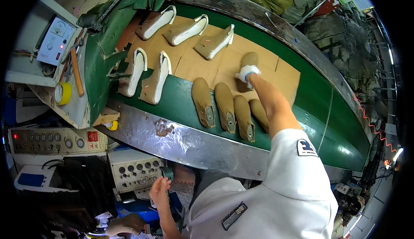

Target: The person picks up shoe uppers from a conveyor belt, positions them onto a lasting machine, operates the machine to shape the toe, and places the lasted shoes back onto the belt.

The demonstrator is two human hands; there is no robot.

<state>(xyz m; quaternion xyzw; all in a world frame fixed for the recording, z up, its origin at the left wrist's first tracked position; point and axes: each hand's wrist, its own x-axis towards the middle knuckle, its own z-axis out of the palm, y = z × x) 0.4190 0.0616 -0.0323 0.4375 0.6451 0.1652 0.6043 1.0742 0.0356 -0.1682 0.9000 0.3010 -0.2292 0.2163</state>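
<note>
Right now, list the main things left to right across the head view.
Yellow tape roll, orange hammer handle, leftmost white-and-brown shoe, left hand, leftmost all-brown shoe, right hand, coiled red cord.

Bright glare patches the metal rail [196,143], while straight edges bow toward black corners.

Downward fisheye view from head
</note>
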